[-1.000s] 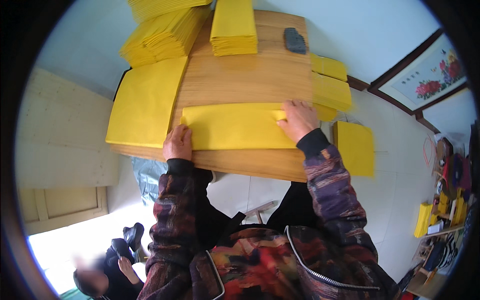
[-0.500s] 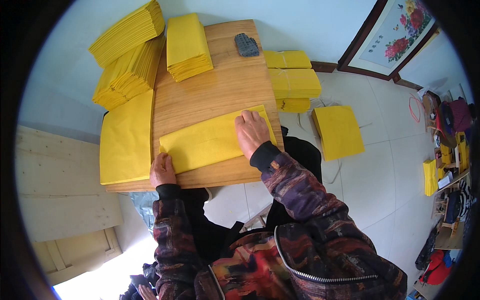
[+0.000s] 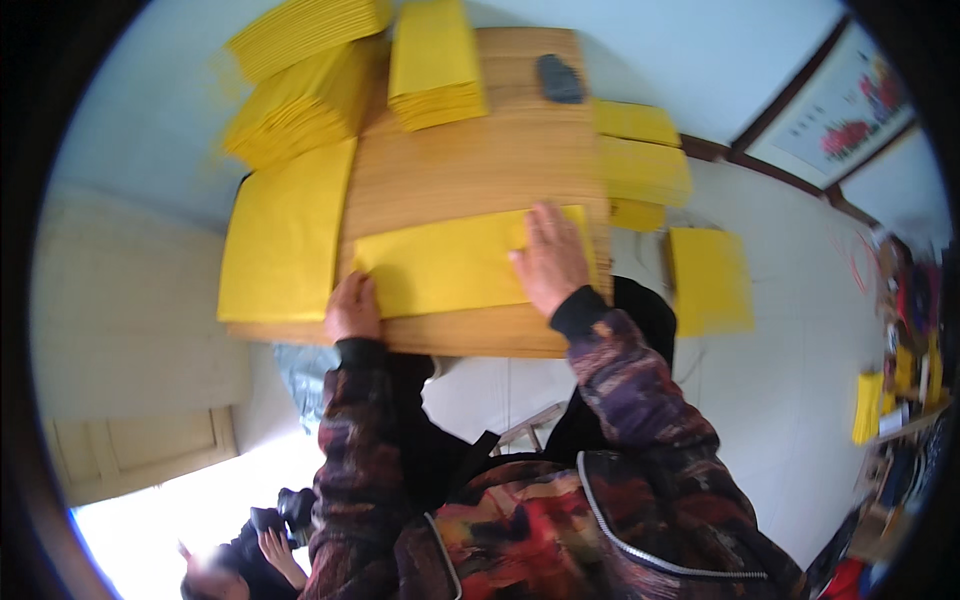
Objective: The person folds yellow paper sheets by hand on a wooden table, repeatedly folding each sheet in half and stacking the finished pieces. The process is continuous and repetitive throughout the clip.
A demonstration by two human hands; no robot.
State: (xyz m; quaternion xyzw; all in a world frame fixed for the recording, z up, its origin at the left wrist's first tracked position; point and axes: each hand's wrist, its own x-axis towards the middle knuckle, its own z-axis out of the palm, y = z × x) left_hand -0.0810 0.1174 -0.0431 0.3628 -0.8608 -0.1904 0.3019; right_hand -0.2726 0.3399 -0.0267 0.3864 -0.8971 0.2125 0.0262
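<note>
Now the folded yellow sheet [image 3: 445,268] is laid at the table's [image 3: 460,175] near side, touched leftward by the half-curled left hand [image 3: 354,308], grip unclear, rightward by the flattened, outstretched right hand [image 3: 554,264].

I note a pale blue wall [image 3: 680,50] far, framed flower picture [image 3: 845,137] far right, wooden table [image 3: 480,165] central, pale floor [image 3: 760,400] right, glare [image 3: 150,520] near left.

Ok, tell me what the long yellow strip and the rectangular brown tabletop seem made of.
Long yellow strip: probably matte nonwoven fabric or paper; dull, even surface, straight edges. Brown tabletop: likely smooth wood or veneer; grain-like streaks show.
</note>
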